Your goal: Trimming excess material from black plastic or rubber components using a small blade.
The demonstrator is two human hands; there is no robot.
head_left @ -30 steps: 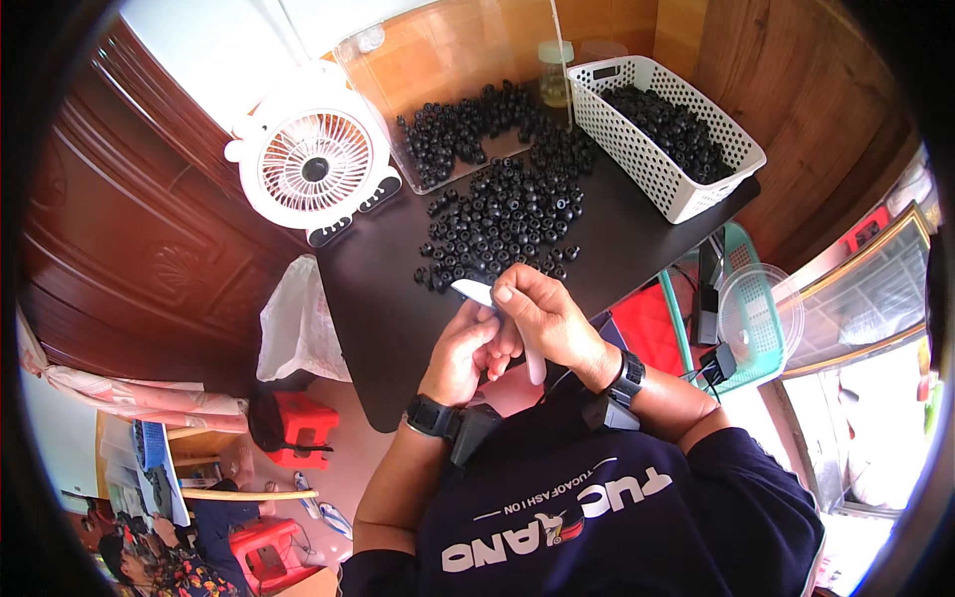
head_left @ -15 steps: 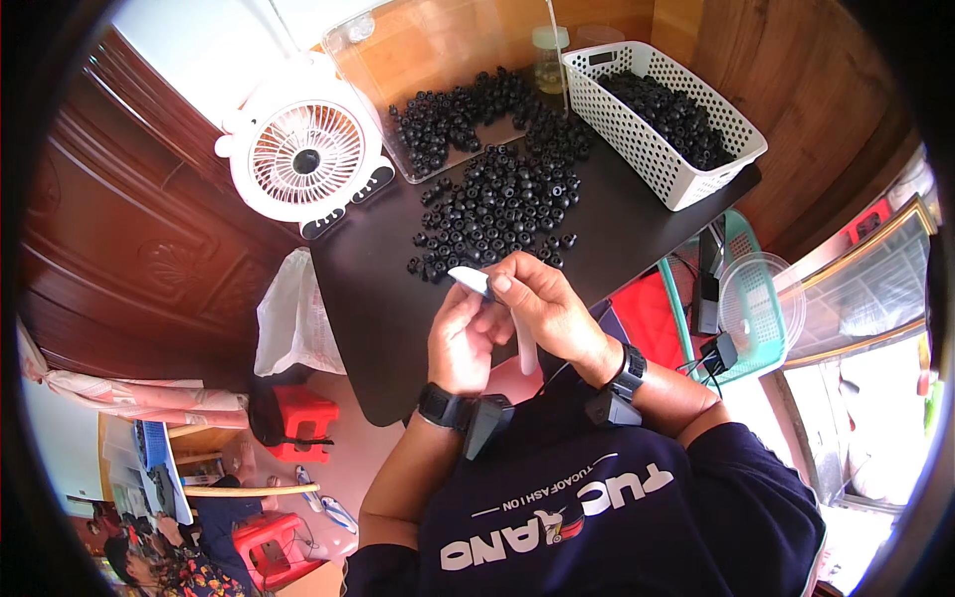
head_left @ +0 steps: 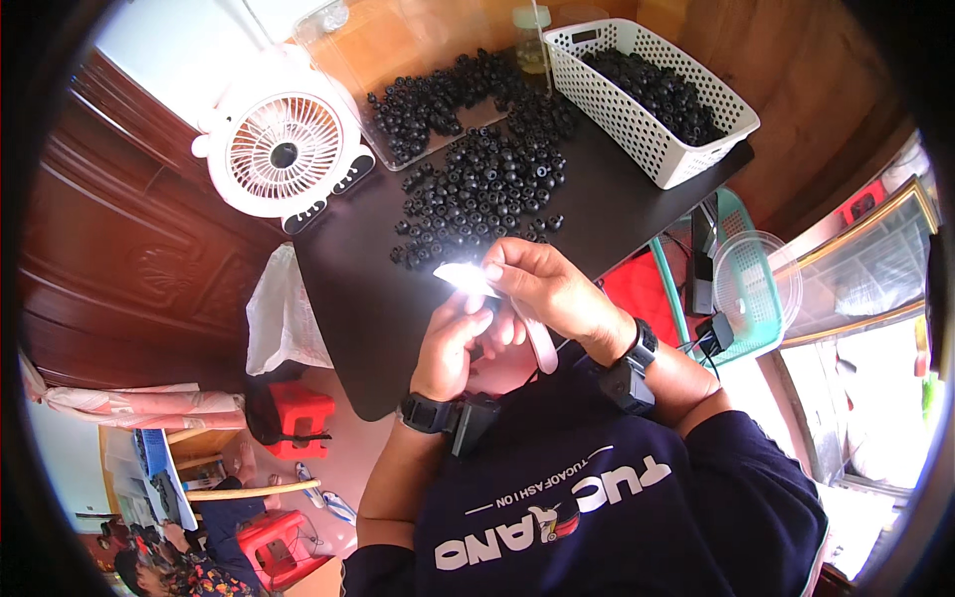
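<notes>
A white lamp (head_left: 465,276) glares brightly above the pile's near edge, and a pale curved strip (head_left: 541,346) hangs below my right fingers. My left hand (head_left: 448,343) is closed, its thumb and curled fingers just under the glow. My right hand (head_left: 545,287) pinches beside the bright head, with thumb and forefinger pressed together. Glare and fingers hide whatever lies between my fingertips. Beyond both hands, many small round black bead-like pieces with holes (head_left: 477,199) are heaped on the dark table (head_left: 363,323).
At the back right a white perforated basket (head_left: 637,129) holds more black pieces. A white fan (head_left: 284,154) stands back left beside an open clear case (head_left: 438,149). Below the table's right side are a green basket (head_left: 746,298) and red cloth (head_left: 637,298). Red stools (head_left: 298,418) stand at lower left.
The white lamp head now shines with strong glare. My left hand has shifted slightly down and left, and the whole view has moved a little. Both hands stay close together.
</notes>
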